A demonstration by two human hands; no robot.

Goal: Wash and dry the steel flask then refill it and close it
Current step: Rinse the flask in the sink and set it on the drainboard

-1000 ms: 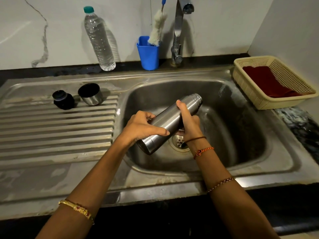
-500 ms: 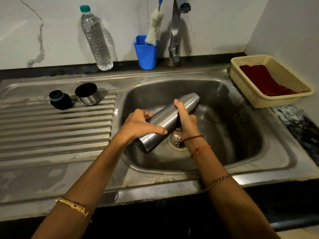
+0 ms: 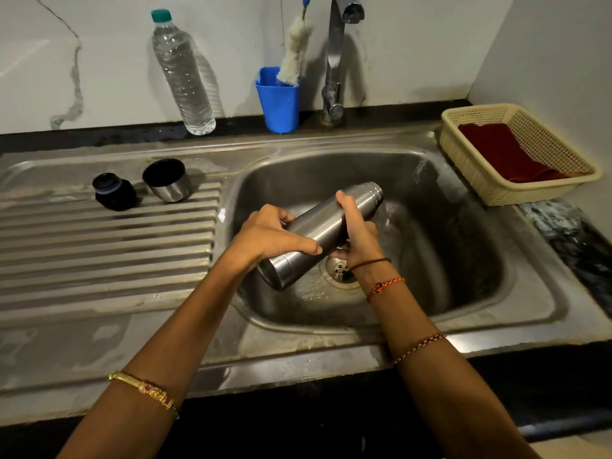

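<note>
We've got the steel flask tilted over the sink, mouth end up and away toward the far right, base low and near us, right above the drain. Our left hand has its grip wrapped round the lower body, fingers over the top and thumb along the near side. Our right hand clasps the upper half from underneath, thumb laid up across the steel. Both grips are full of flask, neither one loose.

Where are we in the job? We'd say in the washing, with no way to tell how far through. The flask is open: its black stopper and steel cup lid sit side by side on the ribbed drainboard, well apart from the basin. The basin floor gleams wet around the drain, yet no water is running from the tap that we can make out. The bottle brush stands in its blue cup at the back, not in hand.

What's left looks like most of it. The drying comes next, and the red cloth lies ready in the cream basket on the right. Then the refill, likely from the clear water bottle standing against the wall. Last, stopper and cup lid go back on.
</note>
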